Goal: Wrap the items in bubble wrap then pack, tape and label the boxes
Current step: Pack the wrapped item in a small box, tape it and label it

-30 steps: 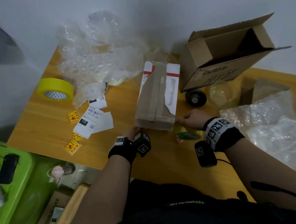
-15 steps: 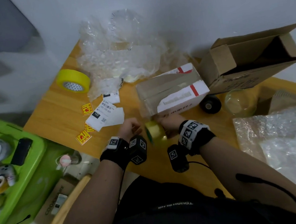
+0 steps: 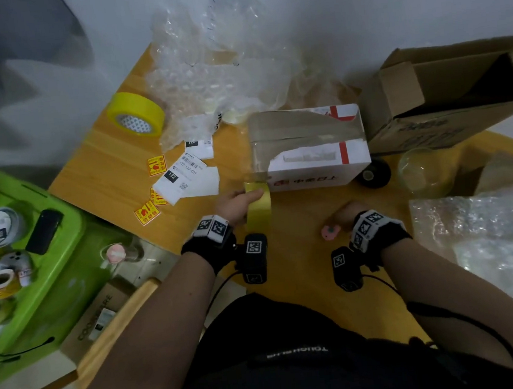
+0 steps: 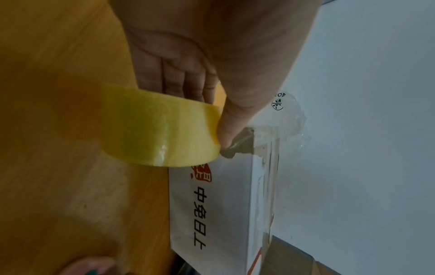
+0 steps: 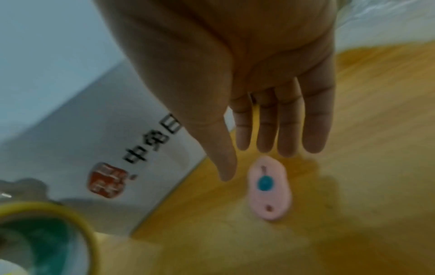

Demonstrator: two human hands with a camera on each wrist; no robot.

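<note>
Your head camera looks steeply down over the table (image 3: 114,174). Each wrist camera faces forward along its palm, close above the wood. All three views share the white box (image 3: 316,169) (image 4: 226,204) (image 5: 98,158).

— How many boxes on the table (image 3: 113,165)?
— Two: one white box (image 3: 312,169), one open brown box (image 3: 423,104).
— Tape?
— Two yellow rolls (image 3: 136,113) (image 3: 258,206).
— Stickers?
— At least three red-and-yellow stickers (image 3: 156,165) (image 3: 147,212) (image 3: 158,199). One pink cutter (image 3: 331,231).
</note>
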